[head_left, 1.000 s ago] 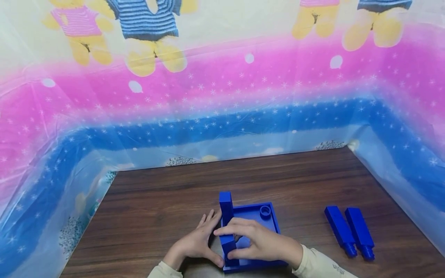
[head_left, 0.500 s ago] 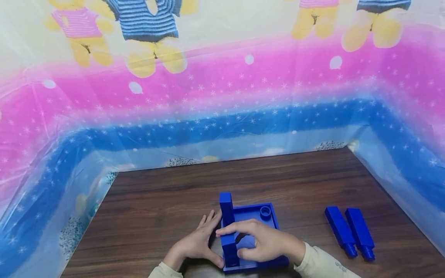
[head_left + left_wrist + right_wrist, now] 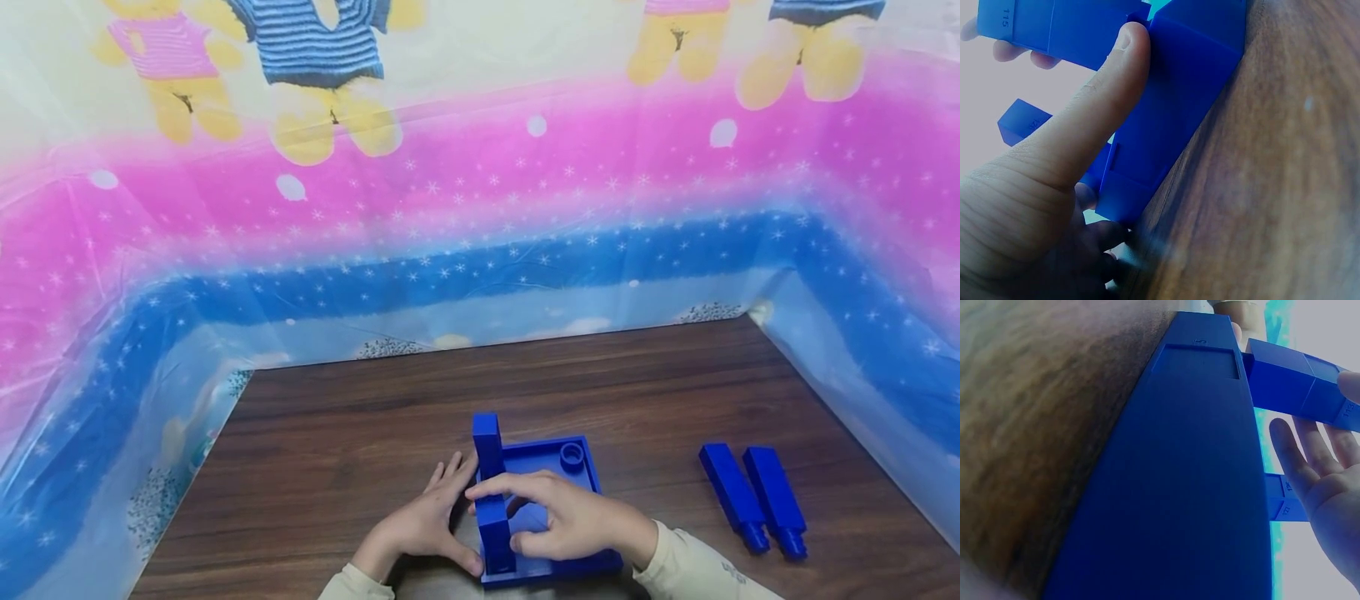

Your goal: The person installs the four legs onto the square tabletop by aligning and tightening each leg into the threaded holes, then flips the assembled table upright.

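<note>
A square blue tray-like base (image 3: 534,517) with a raised rim lies on the table. Along its left side stand two square blue posts, a far one (image 3: 487,442) and a near one (image 3: 497,542). My right hand (image 3: 573,521) pinches the near post (image 3: 1304,387) between thumb and fingers, close to its upper part. Spread against the base's left side is my left hand (image 3: 423,523); its straight thumb (image 3: 1116,81) touches the near left corner of the base. The bottom of the near post sits at that corner. A round ring socket (image 3: 572,456) shows in the far right corner.
Two loose blue posts, a left one (image 3: 731,492) and a right one (image 3: 776,496), lie side by side to the right, threaded-looking ends toward me. The brown wood table (image 3: 360,417) meets a patterned cloth (image 3: 465,292) at its back and sides.
The right thumb has shifted slightly to the right along the near post, and the right fingers have changed position a little. The left hand, base and loose posts stay where they were.
</note>
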